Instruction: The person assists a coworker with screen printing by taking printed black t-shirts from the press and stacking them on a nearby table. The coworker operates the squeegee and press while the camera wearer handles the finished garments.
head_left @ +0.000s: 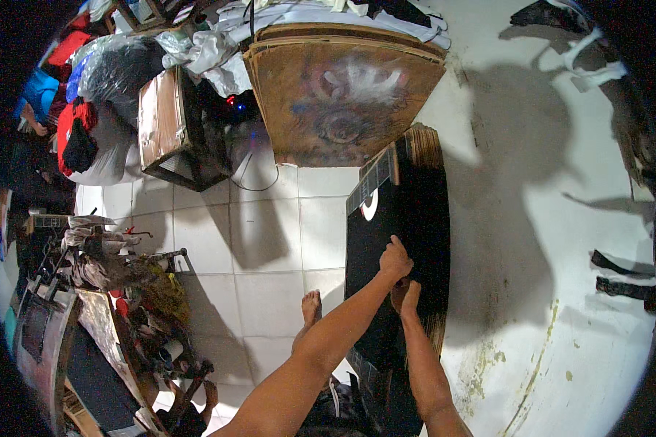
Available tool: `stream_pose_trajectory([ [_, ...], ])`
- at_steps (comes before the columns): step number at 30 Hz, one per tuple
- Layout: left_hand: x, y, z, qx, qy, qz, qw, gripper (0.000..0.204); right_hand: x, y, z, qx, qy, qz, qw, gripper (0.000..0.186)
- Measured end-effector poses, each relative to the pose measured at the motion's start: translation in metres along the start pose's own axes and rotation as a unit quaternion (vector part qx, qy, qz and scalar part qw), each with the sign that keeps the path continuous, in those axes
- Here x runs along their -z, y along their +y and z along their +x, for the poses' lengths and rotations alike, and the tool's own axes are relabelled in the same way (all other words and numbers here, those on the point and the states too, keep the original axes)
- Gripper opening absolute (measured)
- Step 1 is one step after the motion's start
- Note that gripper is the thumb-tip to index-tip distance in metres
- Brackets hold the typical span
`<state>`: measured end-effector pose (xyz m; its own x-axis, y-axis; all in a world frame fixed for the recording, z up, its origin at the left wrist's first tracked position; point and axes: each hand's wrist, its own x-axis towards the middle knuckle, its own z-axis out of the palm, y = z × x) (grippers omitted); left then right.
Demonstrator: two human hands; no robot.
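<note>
My left hand is on the face of a black board at the front of a leaning stack, one finger extended and the others curled; what they hold, if anything, is hidden. Just below it, my right hand is closed against the same board, its fingertips mostly hidden. A white round piece and a grey ruled strip show on the board's upper part.
Brown boards lean at the back beside a wooden box and bagged cloth. A cluttered metal rig with rags occupies the left. A stained white wall is at right; my bare foot stands on floor tiles.
</note>
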<state>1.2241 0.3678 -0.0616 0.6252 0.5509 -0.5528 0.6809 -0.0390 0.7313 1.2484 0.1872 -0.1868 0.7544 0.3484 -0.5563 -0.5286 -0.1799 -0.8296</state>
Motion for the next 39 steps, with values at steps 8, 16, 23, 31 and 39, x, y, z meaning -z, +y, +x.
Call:
stream_pose_trajectory([
  [8,0.004,-0.049,0.009,-0.024,-0.033,-0.037,0.998,0.071,-0.054,-0.079,0.036,0.281,0.037,-0.651,0.705,0.021],
  [16,0.004,-0.218,-0.041,0.113,-0.049,0.027,0.992,0.07,-0.082,-0.076,0.055,0.218,0.048,-0.68,0.698,0.025],
  [23,0.008,-0.29,-0.084,0.124,-0.078,0.073,0.987,0.07,-0.087,-0.088,0.049,0.162,0.053,-0.688,0.705,0.021],
  [31,0.054,-0.311,-0.105,0.147,-0.033,0.046,0.988,0.068,-0.078,-0.089,0.057,0.164,0.068,-0.688,0.704,0.018],
  [39,0.073,-0.337,-0.107,0.118,-0.001,0.097,0.988,0.063,-0.075,-0.084,0.063,0.153,0.089,-0.704,0.687,0.02],
])
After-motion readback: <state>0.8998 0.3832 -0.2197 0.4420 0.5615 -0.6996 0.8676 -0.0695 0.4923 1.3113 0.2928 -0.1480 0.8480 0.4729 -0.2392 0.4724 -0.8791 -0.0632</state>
